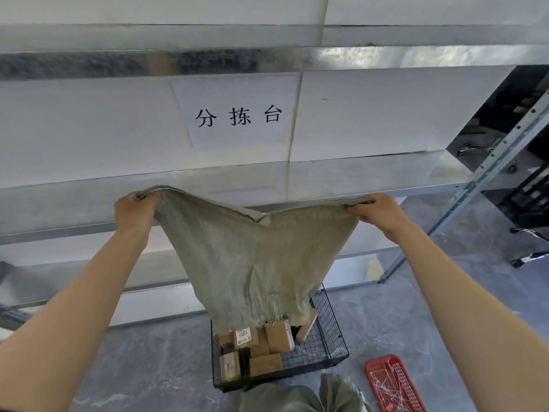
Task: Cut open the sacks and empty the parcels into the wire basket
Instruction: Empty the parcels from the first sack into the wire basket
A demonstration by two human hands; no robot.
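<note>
Evidently mid-emptying: left hand and right hand each grip a bottom corner of the upturned sack over the wire basket, parcels inside. Next, probably a shake, then the tied sack below.

Grey floor, metal shelving, paper sign

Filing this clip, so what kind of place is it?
Probably a parcel sorting depot: wall sign reading "sorting table", metal shelving, sack held over boxed parcels in a wire basket.
</note>
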